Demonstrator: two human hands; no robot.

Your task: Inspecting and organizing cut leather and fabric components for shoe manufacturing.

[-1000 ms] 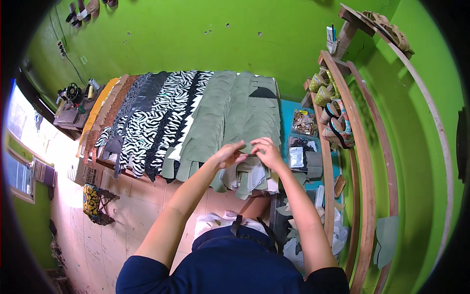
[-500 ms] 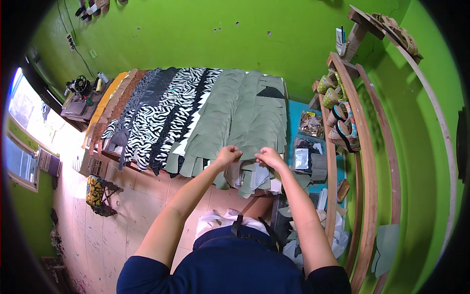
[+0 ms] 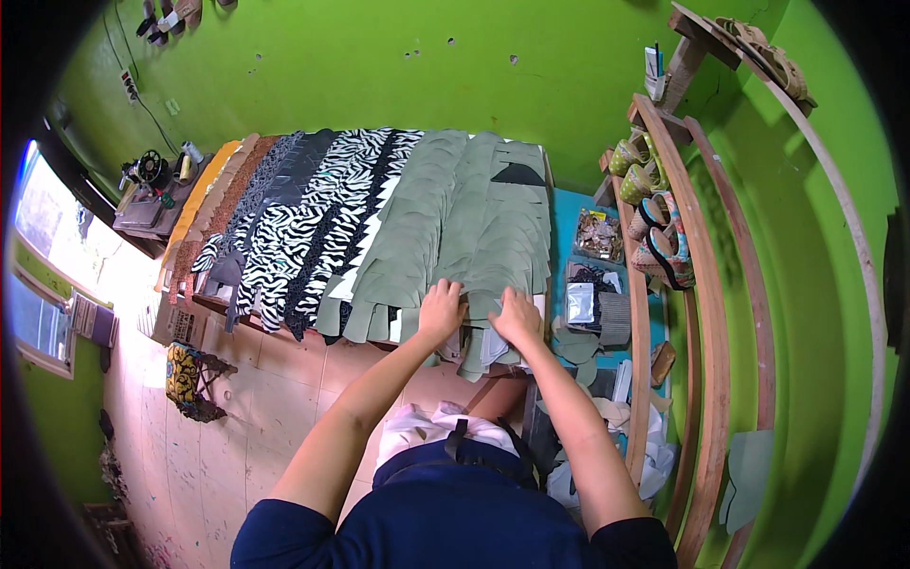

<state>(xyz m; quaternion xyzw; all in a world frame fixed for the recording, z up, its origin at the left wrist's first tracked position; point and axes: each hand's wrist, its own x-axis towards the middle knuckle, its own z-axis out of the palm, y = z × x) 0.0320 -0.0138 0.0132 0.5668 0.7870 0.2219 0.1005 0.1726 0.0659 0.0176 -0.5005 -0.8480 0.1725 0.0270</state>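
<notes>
Overlapping rows of grey-green cut pieces (image 3: 403,256), thin and rounded like leather or fabric shoe parts, cover the right half of the table. Both my hands are over the near end of these rows. My left hand (image 3: 441,311) has its fingers pointing forward and closed at the edge of a grey-green piece (image 3: 479,289). Close by on the right, my right hand (image 3: 518,318) closes on the same piece, its fingertips partly hidden. Below my hands, a bundle of pale grey and green pieces (image 3: 493,349) hangs at the table's near edge.
Left of the green rows lie zebra-print pieces (image 3: 275,232), then dark, brown and yellow strips. A sewing machine (image 3: 150,169) stands at the far left. On the right are plastic boxes (image 3: 599,234), a wooden rack (image 3: 637,332) and sandals (image 3: 664,242). A patterned stool (image 3: 190,379) stands on the floor.
Both hands have come down onto the rows, with the fingers now pointing forward. Before, they pinched a grey-green piece between them just above the pile.
</notes>
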